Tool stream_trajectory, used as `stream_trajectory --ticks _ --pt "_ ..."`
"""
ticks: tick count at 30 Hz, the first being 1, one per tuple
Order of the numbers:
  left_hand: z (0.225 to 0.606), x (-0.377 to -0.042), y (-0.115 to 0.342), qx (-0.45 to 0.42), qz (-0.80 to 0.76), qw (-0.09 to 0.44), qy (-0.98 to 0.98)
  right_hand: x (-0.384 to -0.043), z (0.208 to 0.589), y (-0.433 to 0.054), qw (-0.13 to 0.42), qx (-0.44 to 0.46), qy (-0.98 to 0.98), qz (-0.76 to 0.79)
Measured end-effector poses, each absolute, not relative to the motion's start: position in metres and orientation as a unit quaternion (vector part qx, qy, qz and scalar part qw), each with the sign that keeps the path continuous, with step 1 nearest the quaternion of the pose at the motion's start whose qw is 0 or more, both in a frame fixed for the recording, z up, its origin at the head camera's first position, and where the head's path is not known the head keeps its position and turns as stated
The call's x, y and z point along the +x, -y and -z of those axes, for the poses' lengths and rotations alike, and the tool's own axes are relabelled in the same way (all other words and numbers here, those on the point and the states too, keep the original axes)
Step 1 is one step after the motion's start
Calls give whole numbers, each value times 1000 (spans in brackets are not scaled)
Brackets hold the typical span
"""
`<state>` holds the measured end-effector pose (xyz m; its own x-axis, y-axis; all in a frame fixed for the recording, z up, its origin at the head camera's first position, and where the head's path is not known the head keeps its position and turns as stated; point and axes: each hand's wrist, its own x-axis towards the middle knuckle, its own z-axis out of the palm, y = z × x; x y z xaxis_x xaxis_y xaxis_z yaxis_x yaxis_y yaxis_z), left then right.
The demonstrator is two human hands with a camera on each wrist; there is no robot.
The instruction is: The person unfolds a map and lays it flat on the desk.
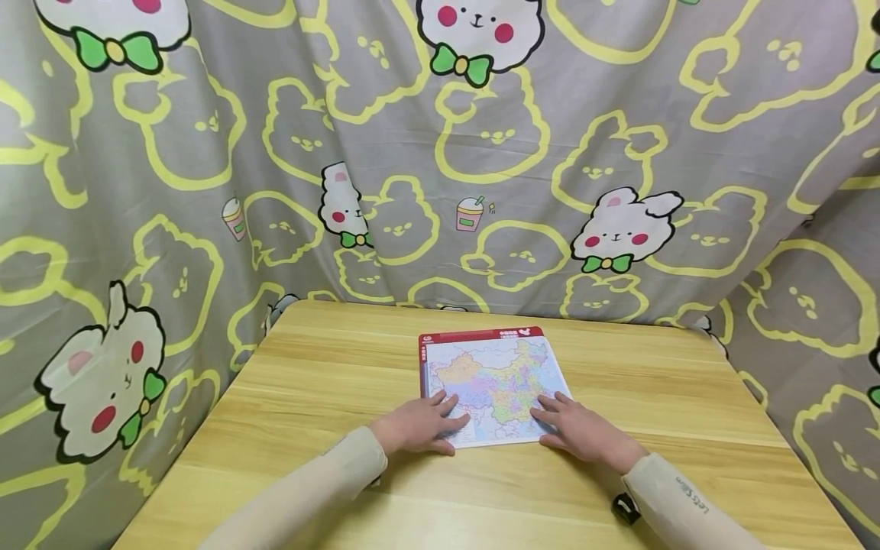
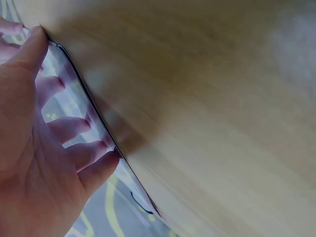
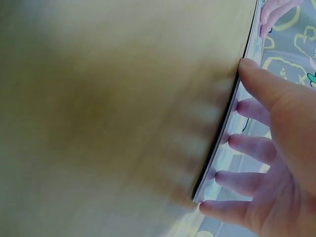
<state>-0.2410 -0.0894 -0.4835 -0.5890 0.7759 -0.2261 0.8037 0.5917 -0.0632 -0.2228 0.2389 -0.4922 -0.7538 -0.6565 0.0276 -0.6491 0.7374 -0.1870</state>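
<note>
A flat rectangular map of China [image 1: 491, 382] with a red top border lies on the wooden table, its regions printed in several pastel colours. My left hand [image 1: 421, 424] rests at its lower left side, fingers spread over the surface. Across from it, my right hand [image 1: 580, 428] touches the lower right side in much the same way. In the left wrist view, the fingertips of the left hand [image 2: 44, 143] meet the glossy sheet close to its dark edge. The right wrist view shows the thumb and spread fingertips of the right hand [image 3: 291, 158] along the opposite edge.
The light wooden table [image 1: 309, 359] extends around the map on every side. A grey curtain [image 1: 412, 153] with yellow outlines and white cartoon animals hangs behind the table and at both sides. A small black object [image 1: 626, 508] shows at the right sleeve's underside.
</note>
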Motion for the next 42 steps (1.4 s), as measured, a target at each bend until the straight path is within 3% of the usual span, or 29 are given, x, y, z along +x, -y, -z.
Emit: stream_trajectory --ticks 42 --pt "481 -221 71 473 72 101 -872 -249 492 -256 26 -303 -948 87"
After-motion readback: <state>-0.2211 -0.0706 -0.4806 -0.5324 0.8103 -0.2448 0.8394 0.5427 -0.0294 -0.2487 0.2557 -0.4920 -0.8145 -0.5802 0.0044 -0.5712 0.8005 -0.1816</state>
